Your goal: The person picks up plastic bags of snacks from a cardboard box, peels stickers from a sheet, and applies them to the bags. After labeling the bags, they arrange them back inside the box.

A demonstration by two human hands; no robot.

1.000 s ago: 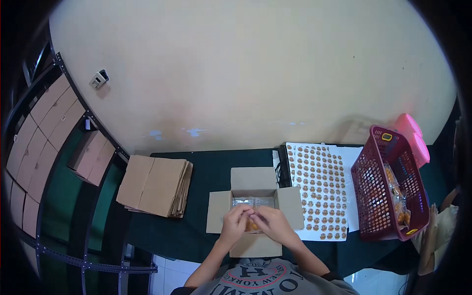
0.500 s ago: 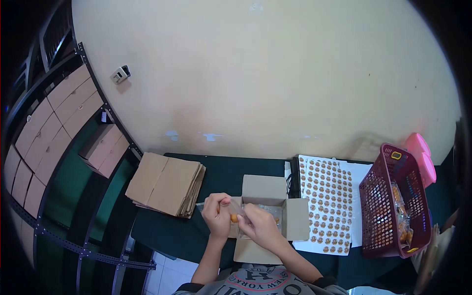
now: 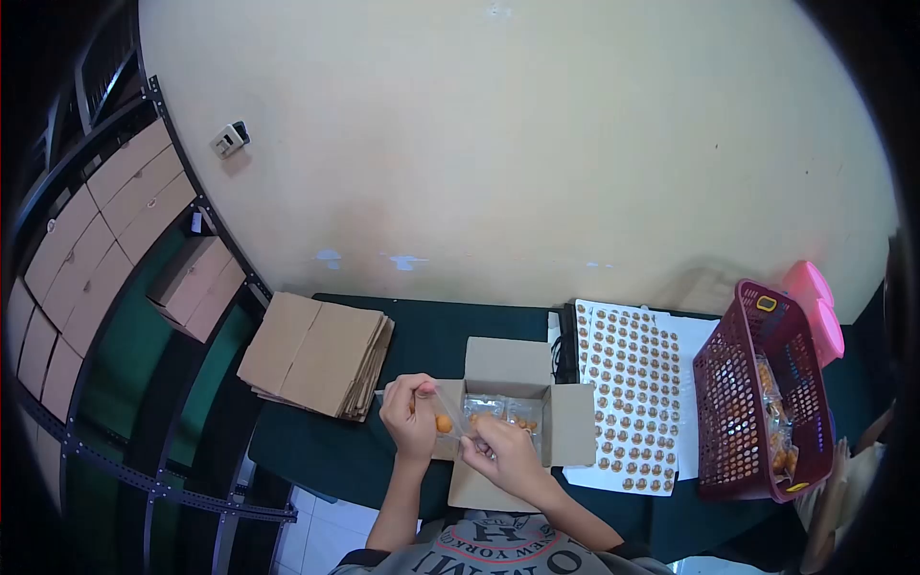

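Note:
Between my two hands a clear plastic bag [image 3: 450, 407] with orange-brown pieces in it is stretched above an open cardboard box [image 3: 573, 426]. My left hand [image 3: 409, 417] pinches the bag's left side. Lower down and to the right, my right hand [image 3: 500, 448] has its fingers closed on the bag's other edge, over the box's near side. Inside the box lie clear packets [image 3: 487, 404] with small orange-brown pieces, partly hidden by my right hand.
A stack of flattened cardboard boxes [image 3: 316, 355] lies left on the dark green table [image 3: 422, 321]. To the right are sheets of round stickers [image 3: 632, 398] and a maroon basket [image 3: 714, 422] holding packets. Pink objects [image 3: 819, 311] stand behind it. Shelves with boxes [image 3: 139, 187] are at far left.
My right hand has moved down and slightly left, uncovering more of the packets in the box. The bag is stretched more openly between my hands. The whole view has shifted slightly.

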